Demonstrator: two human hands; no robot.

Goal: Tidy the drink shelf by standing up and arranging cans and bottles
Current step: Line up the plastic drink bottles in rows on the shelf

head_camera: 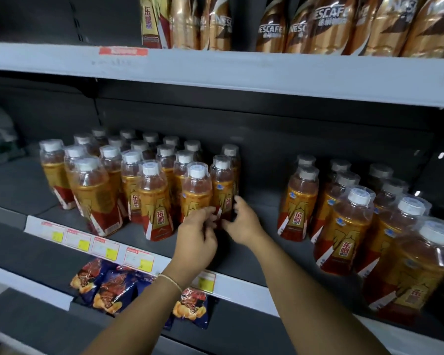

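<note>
Gold-and-red drink bottles with white caps stand on the dark middle shelf (pixel 256 249). A left cluster (pixel 108 185) of several upright bottles fills the shelf's left half. At its right edge stands one bottle (pixel 222 187). My left hand (pixel 199 231) and my right hand (pixel 241 222) both curl round the lower part of this bottle, one on each side. A second bottle (pixel 196 190) stands just left of it, touching my left fingers. Another group of the same bottles (pixel 349 221) stands at the right.
A bare gap of shelf lies between the two groups. The upper shelf (pixel 215 67) carries gold coffee bottles (pixel 326 24). Price tags (pixel 108 247) line the shelf's front edge. Blue snack bags (pixel 113 285) hang below.
</note>
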